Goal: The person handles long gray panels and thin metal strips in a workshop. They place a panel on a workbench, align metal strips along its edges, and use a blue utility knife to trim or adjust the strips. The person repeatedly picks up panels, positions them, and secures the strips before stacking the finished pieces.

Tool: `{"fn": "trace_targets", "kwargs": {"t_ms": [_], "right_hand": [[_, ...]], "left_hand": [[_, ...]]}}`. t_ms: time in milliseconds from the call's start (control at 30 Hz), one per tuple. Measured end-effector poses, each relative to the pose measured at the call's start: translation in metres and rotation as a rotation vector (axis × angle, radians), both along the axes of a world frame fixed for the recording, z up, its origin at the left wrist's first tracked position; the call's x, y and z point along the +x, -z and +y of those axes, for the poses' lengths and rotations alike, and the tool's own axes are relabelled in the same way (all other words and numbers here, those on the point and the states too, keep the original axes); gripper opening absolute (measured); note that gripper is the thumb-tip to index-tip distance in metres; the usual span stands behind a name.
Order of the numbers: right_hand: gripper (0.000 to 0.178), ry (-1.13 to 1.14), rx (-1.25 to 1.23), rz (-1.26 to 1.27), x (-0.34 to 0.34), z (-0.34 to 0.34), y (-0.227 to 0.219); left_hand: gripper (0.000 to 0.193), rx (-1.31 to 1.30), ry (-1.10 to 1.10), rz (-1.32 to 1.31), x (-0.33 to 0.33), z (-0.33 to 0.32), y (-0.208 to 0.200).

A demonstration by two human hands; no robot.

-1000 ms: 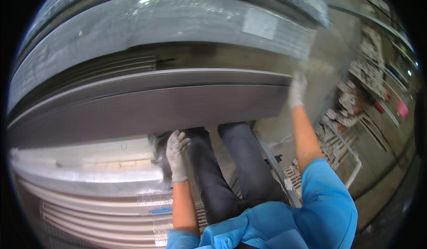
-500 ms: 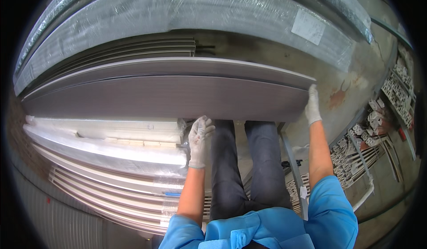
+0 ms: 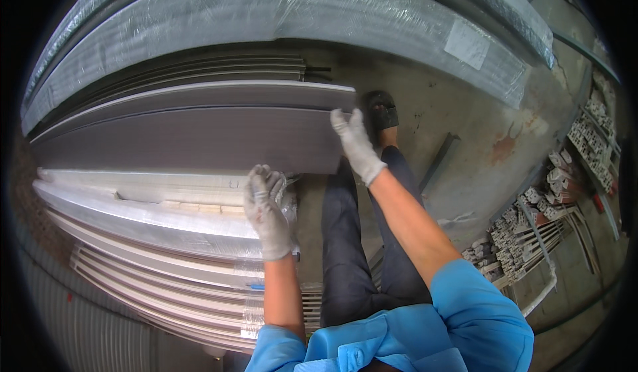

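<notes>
A long dark grey-brown panel (image 3: 199,136) with a pale far edge and a groove along it runs left from in front of me. My right hand (image 3: 359,146), in a pale work glove, is at the panel's right end, with a finger over its face and another beyond the edge. My left hand (image 3: 267,209), gloved too, is by the near long edge, its fingers half curled and apart. Whether those fingertips touch the edge is hard to see. Below the panel lies a white film-wrapped bundle (image 3: 166,226).
Long wrapped packs (image 3: 372,19) lie across the far side. Thin dark profiles (image 3: 266,69) are stacked behind the panel. Pale strips (image 3: 153,285) lie at near left, with cut profile pieces (image 3: 525,239) on the right. A metal bar (image 3: 440,162) is on the floor beside my foot (image 3: 382,109).
The panel's right end has moved well to the left, with my right hand following it. My left hand has shifted slightly left and its fingers have loosened. My foot is now uncovered.
</notes>
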State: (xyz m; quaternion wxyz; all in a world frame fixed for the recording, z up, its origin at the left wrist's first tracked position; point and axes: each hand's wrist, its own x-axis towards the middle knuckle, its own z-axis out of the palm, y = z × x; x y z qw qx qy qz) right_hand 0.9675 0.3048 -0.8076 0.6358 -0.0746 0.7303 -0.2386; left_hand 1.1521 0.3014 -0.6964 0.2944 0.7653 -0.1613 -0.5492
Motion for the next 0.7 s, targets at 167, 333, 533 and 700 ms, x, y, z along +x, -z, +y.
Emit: {"fn": "trace_targets", "kwargs": {"t_ms": [167, 333, 533, 700], "right_hand": [[0.122, -0.066, 0.007, -0.111, 0.060, -0.038, 0.003], [0.122, -0.111, 0.010, -0.017, 0.099, -0.061, 0.003], [0.101, -0.229, -0.108, 0.025, 0.073, -0.058, 0.005], [0.077, -0.623, -0.095, 0.136, -0.011, -0.021, -0.019]], "left_hand": [[0.048, -0.555, 0.038, 0.377, -0.001, -0.071, -0.086], [0.051, -0.930, -0.023, 0.826, -0.009, -0.122, -0.204], [0.050, -1.118, 0.062, 0.915, 0.008, -0.133, -0.284], [0.050, -1.291, 0.073, 0.831, 0.030, -0.104, -0.361]]}}
